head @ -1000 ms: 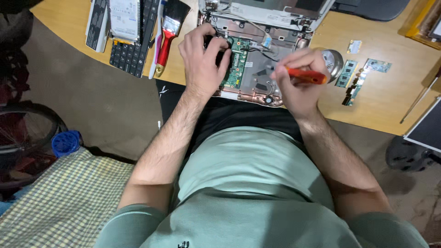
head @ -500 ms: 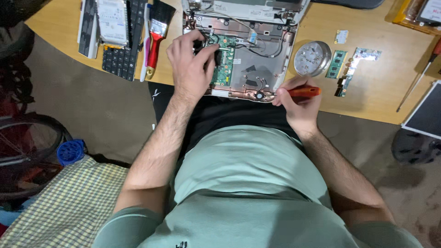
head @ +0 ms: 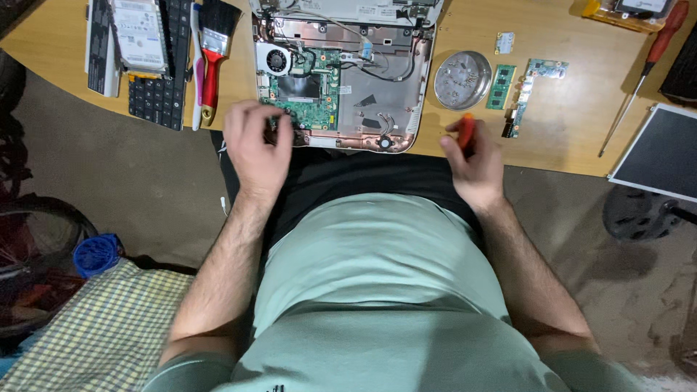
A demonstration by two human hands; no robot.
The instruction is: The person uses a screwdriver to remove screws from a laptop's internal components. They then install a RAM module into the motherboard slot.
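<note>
An opened laptop base point(head: 377, 94) with a green circuit board point(head: 301, 91) and a small fan lies on the wooden desk point(head: 573, 131). My left hand point(head: 255, 149) hovers at the laptop's near left corner with its fingers curled; I cannot see anything in it. My right hand point(head: 472, 163) is just right of the laptop, at the desk's near edge, closed around an orange-handled screwdriver point(head: 466, 131) that points up.
A round metal dish point(head: 462, 80) and small green circuit boards point(head: 524, 94) lie right of the laptop. A red-handled brush point(head: 210, 65), a black keyboard point(head: 161, 80) and a drive point(head: 139, 33) lie to its left. A second screwdriver point(head: 642, 72) and a dark panel point(head: 657, 152) are far right.
My right hand has lifted the screwdriver off the laptop's near edge and drawn back to the right. My left hand has slid from the circuit board to the near left corner.
</note>
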